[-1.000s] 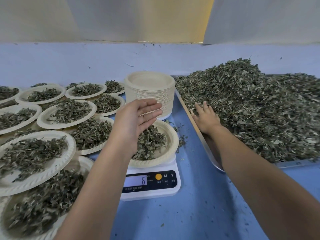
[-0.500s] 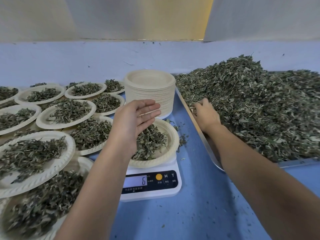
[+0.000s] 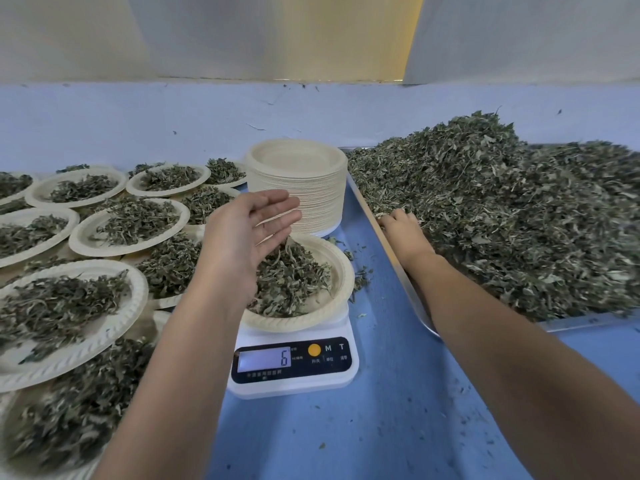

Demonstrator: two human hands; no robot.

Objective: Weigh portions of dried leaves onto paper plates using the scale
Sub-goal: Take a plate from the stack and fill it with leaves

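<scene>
A white digital scale [image 3: 294, 367] stands on the blue table and its display reads 6. On it rests a paper plate [image 3: 337, 271] holding a small heap of dried leaves [image 3: 289, 278]. My left hand [image 3: 247, 240] hovers over the plate's left side, flat, palm turned up and rightward, fingers together, nothing in it. My right hand [image 3: 403, 228] is at the left edge of the big pile of dried leaves [image 3: 502, 216] on the metal tray [image 3: 398, 265], fingers curled down into the leaves.
A tall stack of empty paper plates [image 3: 298, 183] stands just behind the scale. Several filled plates [image 3: 128, 225] overlap one another across the left side. Loose leaf bits lie on the blue table [image 3: 398, 410] between scale and tray. A pale wall closes the back.
My right hand's fingers, spread flat a second ago, have curled into the leaf pile at the tray's edge. My left hand has stayed above the plate. The scale still reads 6.
</scene>
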